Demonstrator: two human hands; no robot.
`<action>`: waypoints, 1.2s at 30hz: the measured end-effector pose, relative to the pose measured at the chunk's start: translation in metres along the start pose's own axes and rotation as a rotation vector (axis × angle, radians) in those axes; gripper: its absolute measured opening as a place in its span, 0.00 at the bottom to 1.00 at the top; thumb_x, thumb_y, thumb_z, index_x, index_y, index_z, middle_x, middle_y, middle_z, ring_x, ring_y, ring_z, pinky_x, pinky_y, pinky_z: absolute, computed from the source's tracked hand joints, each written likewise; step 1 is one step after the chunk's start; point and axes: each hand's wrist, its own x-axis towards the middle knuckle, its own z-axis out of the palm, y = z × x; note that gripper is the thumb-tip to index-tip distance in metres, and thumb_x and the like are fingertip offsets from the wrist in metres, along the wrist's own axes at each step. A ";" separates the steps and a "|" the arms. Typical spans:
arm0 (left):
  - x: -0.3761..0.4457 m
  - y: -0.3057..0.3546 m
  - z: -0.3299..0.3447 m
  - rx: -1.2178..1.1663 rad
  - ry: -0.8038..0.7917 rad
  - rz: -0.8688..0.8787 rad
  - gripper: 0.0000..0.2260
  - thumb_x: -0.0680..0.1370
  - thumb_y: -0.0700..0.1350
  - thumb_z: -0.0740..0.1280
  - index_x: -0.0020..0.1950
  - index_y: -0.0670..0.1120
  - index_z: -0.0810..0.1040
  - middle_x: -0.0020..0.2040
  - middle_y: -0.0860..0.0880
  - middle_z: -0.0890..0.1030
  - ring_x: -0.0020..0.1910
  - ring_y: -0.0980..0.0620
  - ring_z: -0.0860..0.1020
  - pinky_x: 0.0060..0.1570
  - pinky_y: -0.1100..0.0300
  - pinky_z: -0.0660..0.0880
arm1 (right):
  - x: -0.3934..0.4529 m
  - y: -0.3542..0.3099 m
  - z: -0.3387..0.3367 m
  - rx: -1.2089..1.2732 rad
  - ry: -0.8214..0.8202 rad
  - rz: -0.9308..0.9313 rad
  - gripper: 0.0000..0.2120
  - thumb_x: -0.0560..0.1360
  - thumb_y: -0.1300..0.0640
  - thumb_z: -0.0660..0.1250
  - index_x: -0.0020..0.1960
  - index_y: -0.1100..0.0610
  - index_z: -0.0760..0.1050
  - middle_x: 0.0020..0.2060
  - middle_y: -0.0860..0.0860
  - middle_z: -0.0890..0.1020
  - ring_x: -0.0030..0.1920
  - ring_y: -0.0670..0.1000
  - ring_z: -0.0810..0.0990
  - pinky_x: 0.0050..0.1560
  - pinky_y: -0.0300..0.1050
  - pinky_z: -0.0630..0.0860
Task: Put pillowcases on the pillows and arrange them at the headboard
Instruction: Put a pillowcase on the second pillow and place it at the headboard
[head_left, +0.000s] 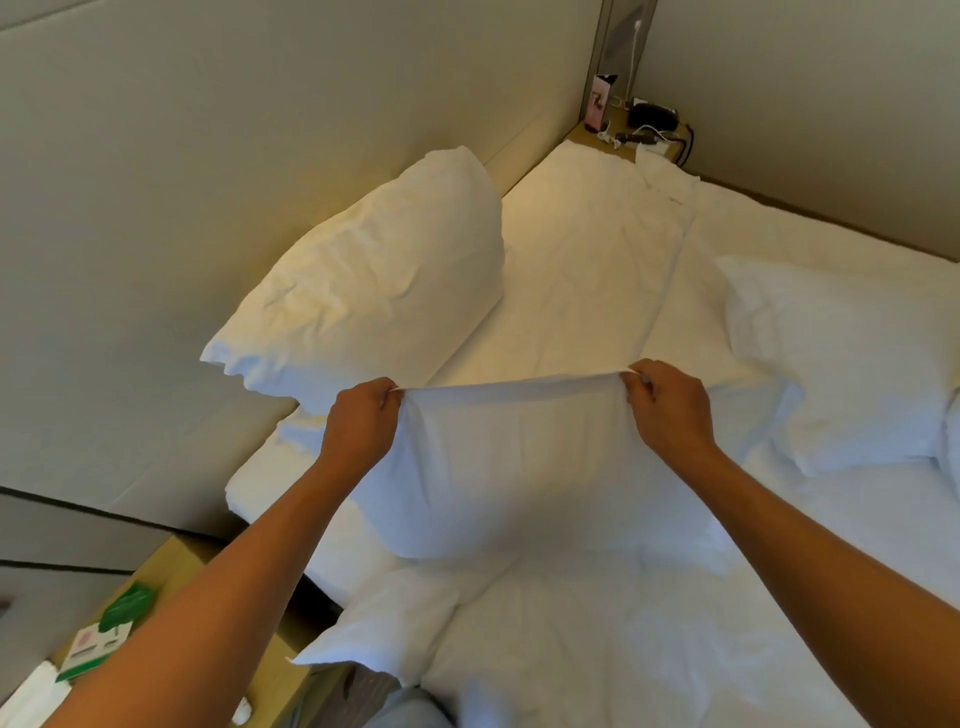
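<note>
Left hand (358, 421) and right hand (670, 410) each pinch one top corner of a white pillowcase (514, 467), apparently holding a pillow, stretched taut above the bed (597, 270). A second pillow (374, 280) leans against the headboard (260, 130), well left.

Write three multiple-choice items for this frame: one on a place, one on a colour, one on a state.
1. Where is the pillow at the far left?
A. leaning on the headboard
B. on the floor
C. on the nightstand

2. What colour is the pillow being held?
A. blue
B. white
C. grey

3. How is that pillow held?
A. left hand only
B. right hand only
C. both hands pinch its top edge

Answers: 1 A, it rests against the padded panel; 2 B, like the bedding; 3 C, one hand grips each upper corner.
</note>
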 end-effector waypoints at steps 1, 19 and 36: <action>0.004 -0.001 -0.009 -0.010 0.017 -0.007 0.13 0.84 0.43 0.61 0.43 0.42 0.80 0.36 0.46 0.81 0.35 0.47 0.77 0.38 0.56 0.70 | 0.014 -0.011 -0.002 0.003 0.018 -0.029 0.12 0.84 0.51 0.63 0.49 0.55 0.82 0.42 0.54 0.84 0.43 0.57 0.82 0.44 0.46 0.72; 0.025 0.001 -0.028 -0.136 0.104 -0.170 0.13 0.84 0.46 0.62 0.43 0.43 0.78 0.34 0.45 0.79 0.35 0.46 0.77 0.40 0.50 0.74 | 0.163 -0.077 0.057 0.046 -0.023 -0.095 0.15 0.85 0.49 0.61 0.59 0.56 0.83 0.54 0.56 0.86 0.53 0.58 0.83 0.52 0.43 0.72; 0.091 -0.020 -0.011 -0.231 0.073 -0.275 0.13 0.84 0.47 0.61 0.42 0.47 0.78 0.34 0.47 0.79 0.35 0.46 0.80 0.36 0.53 0.72 | 0.271 -0.110 0.111 0.041 -0.139 -0.135 0.15 0.84 0.50 0.63 0.56 0.57 0.84 0.51 0.56 0.87 0.51 0.58 0.83 0.56 0.47 0.75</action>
